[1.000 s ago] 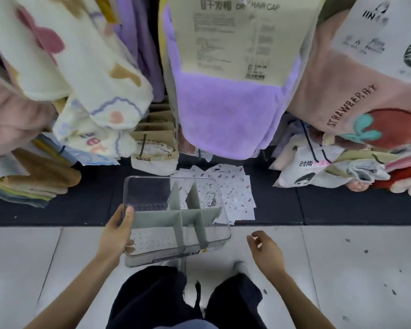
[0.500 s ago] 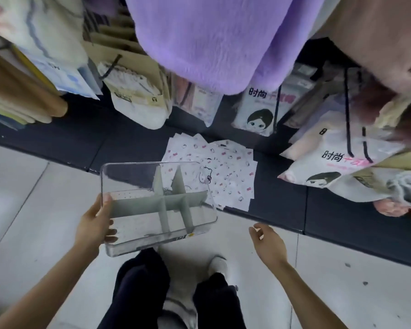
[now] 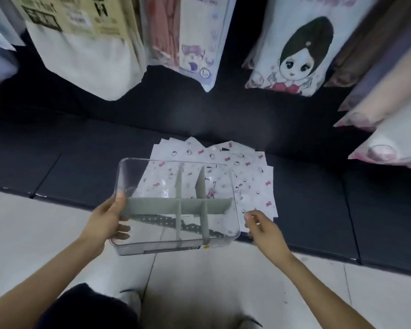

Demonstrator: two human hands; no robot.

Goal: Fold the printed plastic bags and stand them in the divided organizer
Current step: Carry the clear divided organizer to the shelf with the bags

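You hadn't folded anything yet: the bags (image 3: 254, 176) lay flat, fanned on the dark platform (image 3: 81, 167). Your left hand (image 3: 105, 222) held the empty organizer (image 3: 176, 244) over them, fingers clamped on its left wall. Your right hand (image 3: 263, 230) hovered just beside it, fingers loosely curled, holding nothing.

Dim, flat light; motion blur on top edge; wide-angle warping at borders.
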